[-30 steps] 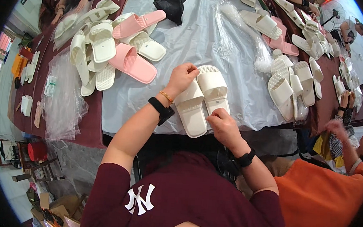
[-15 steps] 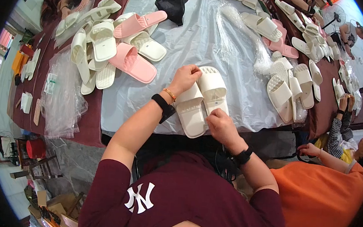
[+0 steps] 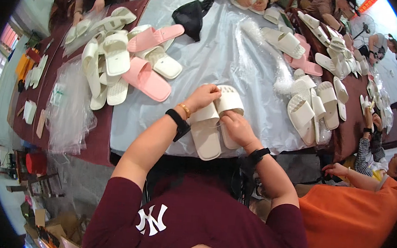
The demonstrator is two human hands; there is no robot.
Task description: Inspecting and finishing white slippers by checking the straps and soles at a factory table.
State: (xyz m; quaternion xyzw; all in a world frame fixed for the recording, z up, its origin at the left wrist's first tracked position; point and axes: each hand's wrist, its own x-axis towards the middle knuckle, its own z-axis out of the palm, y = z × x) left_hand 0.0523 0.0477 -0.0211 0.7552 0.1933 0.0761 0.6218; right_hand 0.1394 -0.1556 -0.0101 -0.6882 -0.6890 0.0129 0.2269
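A pair of cream slide slippers lies side by side before me, toes away. My left hand [image 3: 205,96] is closed in a pinch over the strap of the left slipper [image 3: 206,142]. Over the right slipper [image 3: 231,98], my right hand [image 3: 237,127] is also pinched, just behind its strap, covering part of the footbed. A faint thin strand shows between the two hands near the straps. What the fingertips hold is too small or hidden to name.
Cream and pink slippers [image 3: 147,79] are heaped to the left, beside clear plastic bags [image 3: 69,109]. More slippers [image 3: 302,113] lie to the right. A black bag [image 3: 188,18] sits at the back. Co-workers surround the table; one in an orange top [image 3: 349,220] is close on my right.
My right hand has moved up and slightly left, from the right slipper's heel area to its strap. My left hand stays pinched near the straps. The whole view has shifted slightly.
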